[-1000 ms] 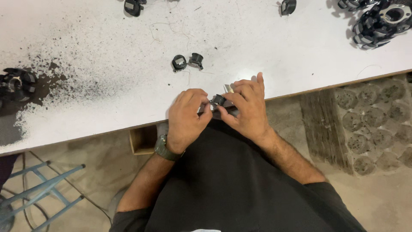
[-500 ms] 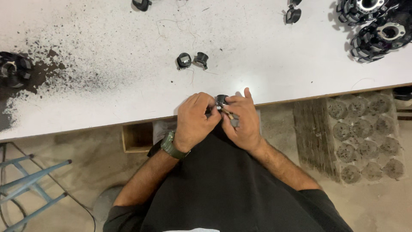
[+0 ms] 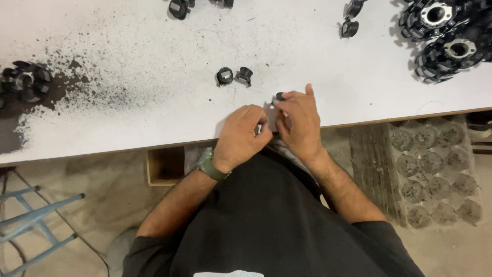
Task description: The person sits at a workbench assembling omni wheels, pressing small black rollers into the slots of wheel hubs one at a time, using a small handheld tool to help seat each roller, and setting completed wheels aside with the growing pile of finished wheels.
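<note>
Grip: the right hand (image 3: 300,123) is pinching a small black part (image 3: 280,96) between its fingertips at the worktop's near edge; the left hand (image 3: 241,137) is curling shut beside it — what it is holding cannot be told.
Progress: two small black pieces (image 3: 234,76) are lying loose just beyond the hands, so the work looks partway done.
Containers: a grey tray (image 3: 430,169) below the near edge is holding round dusty lumps — black finned wheels (image 3: 443,36) are sitting at the far right corner.

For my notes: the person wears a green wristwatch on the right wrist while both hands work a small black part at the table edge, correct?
Not quite: the head view shows the green wristwatch on the left wrist; the rest stands, with left hand and right hand at the small black part.
</note>
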Demonstrator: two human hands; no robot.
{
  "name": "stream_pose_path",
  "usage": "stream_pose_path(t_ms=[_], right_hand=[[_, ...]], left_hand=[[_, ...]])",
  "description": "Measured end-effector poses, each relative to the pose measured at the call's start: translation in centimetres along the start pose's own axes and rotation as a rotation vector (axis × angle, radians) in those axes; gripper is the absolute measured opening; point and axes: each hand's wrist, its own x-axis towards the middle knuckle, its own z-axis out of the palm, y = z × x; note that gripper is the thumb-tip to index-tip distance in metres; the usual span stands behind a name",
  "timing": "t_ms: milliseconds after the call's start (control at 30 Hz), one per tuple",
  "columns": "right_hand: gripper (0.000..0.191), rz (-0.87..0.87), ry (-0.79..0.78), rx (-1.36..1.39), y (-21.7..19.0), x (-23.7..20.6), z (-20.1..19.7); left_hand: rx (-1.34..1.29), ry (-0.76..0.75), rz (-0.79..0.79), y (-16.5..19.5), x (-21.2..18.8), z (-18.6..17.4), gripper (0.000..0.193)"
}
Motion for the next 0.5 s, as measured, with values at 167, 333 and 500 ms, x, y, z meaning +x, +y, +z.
stream_pose_path(t_ms=[167, 333, 500], right_hand=[[0.022, 0.167, 0.267, -0.001, 3.1, 1.2, -2.2], [0.016, 0.222, 0.220, 0.090, 2.9, -0.6, -1.1], [0.023, 0.204, 0.000, -0.036, 1.6, -1.8, -2.7]], left_hand=[[0.491, 0.195, 0.325, -1.6, 4.4, -4.4, 0.040], [0.773, -0.143, 0.361, -2.7, 8.3, -4.1, 0.024], [0.284, -0.131, 0.303, -1.7, 4.6, -1.9, 0.032]])
